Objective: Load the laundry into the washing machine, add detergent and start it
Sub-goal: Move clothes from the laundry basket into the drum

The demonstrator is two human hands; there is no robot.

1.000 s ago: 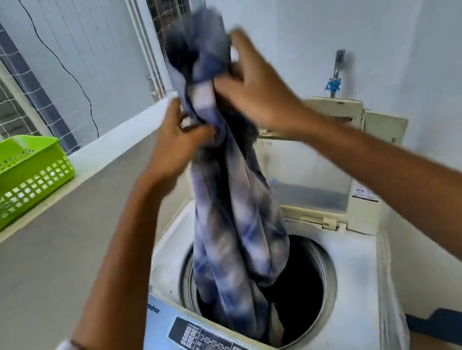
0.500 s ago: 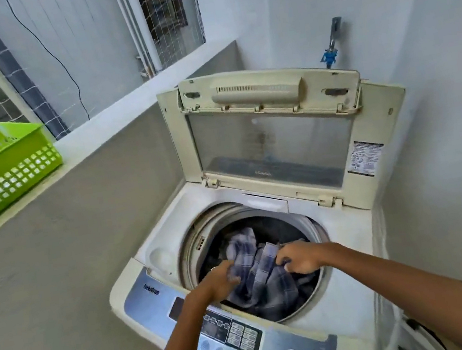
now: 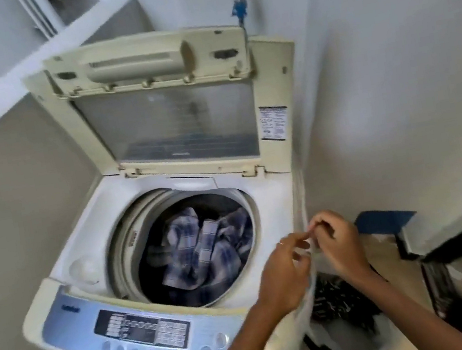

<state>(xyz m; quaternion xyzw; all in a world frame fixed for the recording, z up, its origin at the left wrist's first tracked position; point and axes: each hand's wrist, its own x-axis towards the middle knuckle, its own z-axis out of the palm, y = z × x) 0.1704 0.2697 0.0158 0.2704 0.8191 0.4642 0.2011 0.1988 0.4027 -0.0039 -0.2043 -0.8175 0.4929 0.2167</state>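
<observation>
A pale-walled corner holds a top-loading washing machine (image 3: pixel 264 199), its lid (image 3: pixel 169 105) propped upright. A blue plaid shirt (image 3: pixel 202 250) lies crumpled inside the drum. Over the machine's right edge, the left hand (image 3: pixel 286 275) and right hand (image 3: pixel 339 243) meet with fingers curled; blur hides whether they pinch anything. A bucket (image 3: pixel 355 343) stands just beside the machine.

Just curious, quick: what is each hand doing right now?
Left hand: fingers curled, nothing clearly held; blurred.
Right hand: fingers pinched, contents cannot be told.
</observation>
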